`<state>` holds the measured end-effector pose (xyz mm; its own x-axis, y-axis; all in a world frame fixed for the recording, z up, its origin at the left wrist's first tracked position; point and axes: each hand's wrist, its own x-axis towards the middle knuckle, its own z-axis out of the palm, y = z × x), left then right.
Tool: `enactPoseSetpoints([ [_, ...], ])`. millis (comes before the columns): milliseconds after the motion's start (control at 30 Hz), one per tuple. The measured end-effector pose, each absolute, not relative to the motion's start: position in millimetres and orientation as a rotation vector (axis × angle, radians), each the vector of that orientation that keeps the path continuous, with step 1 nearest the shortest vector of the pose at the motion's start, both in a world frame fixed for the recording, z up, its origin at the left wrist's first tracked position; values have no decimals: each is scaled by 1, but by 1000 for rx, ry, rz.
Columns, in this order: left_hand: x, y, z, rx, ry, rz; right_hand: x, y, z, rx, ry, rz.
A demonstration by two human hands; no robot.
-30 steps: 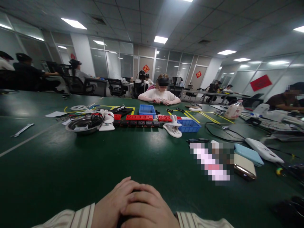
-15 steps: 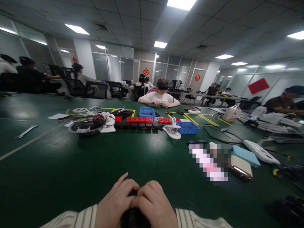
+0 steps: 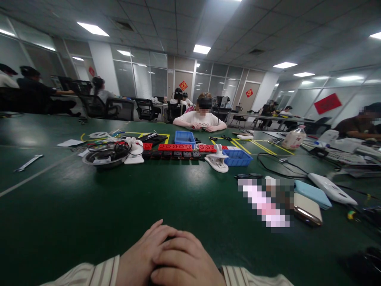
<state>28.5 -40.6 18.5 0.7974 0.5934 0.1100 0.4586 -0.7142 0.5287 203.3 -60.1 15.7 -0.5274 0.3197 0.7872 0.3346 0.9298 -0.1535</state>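
Note:
My left hand (image 3: 139,252) and my right hand (image 3: 186,260) are together at the bottom of the head view, low over the green table. The fingers of my right hand curl across the left hand's fingers. Both hands look closed around the spot where a dark, shiny, rounded thing showed half a second ago; they now hide it, so its kind cannot be made out. Striped cuffs cover both wrists. Nothing else on the table touches my hands.
A metal bowl (image 3: 105,159) of cables, a white clip stand (image 3: 217,161), red blocks (image 3: 175,147) and a blue bin (image 3: 238,158) stand mid-table. On the right lie a cream case (image 3: 308,208) and a light-blue case (image 3: 312,194). A wrench (image 3: 29,163) lies left. A person (image 3: 202,117) sits opposite.
My right hand's fingers have spread over the left hand's fingers, and the dark rounded thing beneath is now covered. The camera view has shifted slightly.

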Motion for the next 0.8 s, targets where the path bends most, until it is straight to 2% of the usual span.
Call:
enactPoseSetpoints([
  [167,32,-53,13,2598,920,598,205,-63,12,-737,-2053,148],
  [333,35,-54,12,2612,915,467,198,-63,-4,-899,-2047,4],
  [567,39,-47,30,2505,892,251,200,-67,16,-597,-2133,-37],
  [800,36,-45,26,2441,907,276,200,-58,-11,-414,-2167,118],
])
